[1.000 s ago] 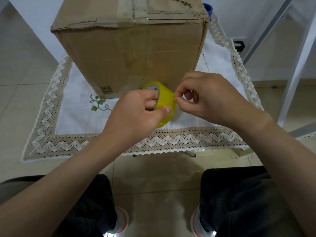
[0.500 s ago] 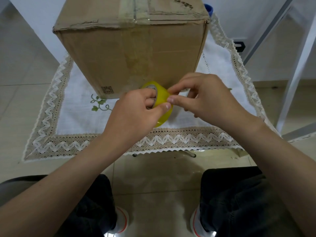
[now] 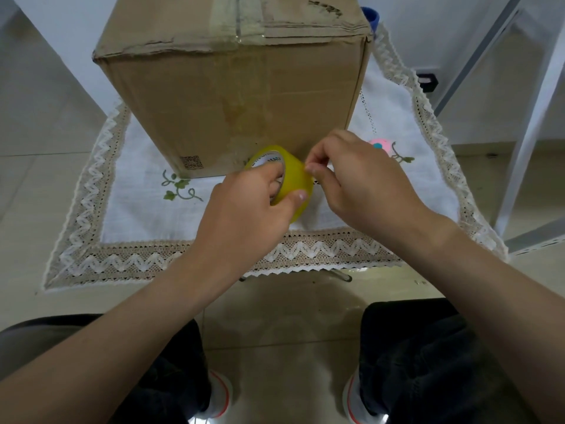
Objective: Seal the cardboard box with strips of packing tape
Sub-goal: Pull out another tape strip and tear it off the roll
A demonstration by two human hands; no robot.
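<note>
A tall brown cardboard box [image 3: 232, 87] stands on a small cloth-covered table, its top flaps closed with a strip of old tape along the seam. In front of its lower edge my left hand [image 3: 244, 215] grips a yellow roll of packing tape [image 3: 293, 179], fingers through the core and thumb on the outer face. My right hand [image 3: 351, 179] is against the roll's right side, thumb and forefinger pinching at the tape's surface near its loose end.
A white tablecloth [image 3: 137, 191] with a lace zigzag border covers the table. A pink round object [image 3: 379, 146] lies on the cloth behind my right hand. A blue thing [image 3: 371, 18] peeks from behind the box. White metal frame legs [image 3: 532, 123] stand at right.
My right hand's fingers shifted from the roll's right edge onto its upper face and picked at the tape end. The roll turned a little in my left hand.
</note>
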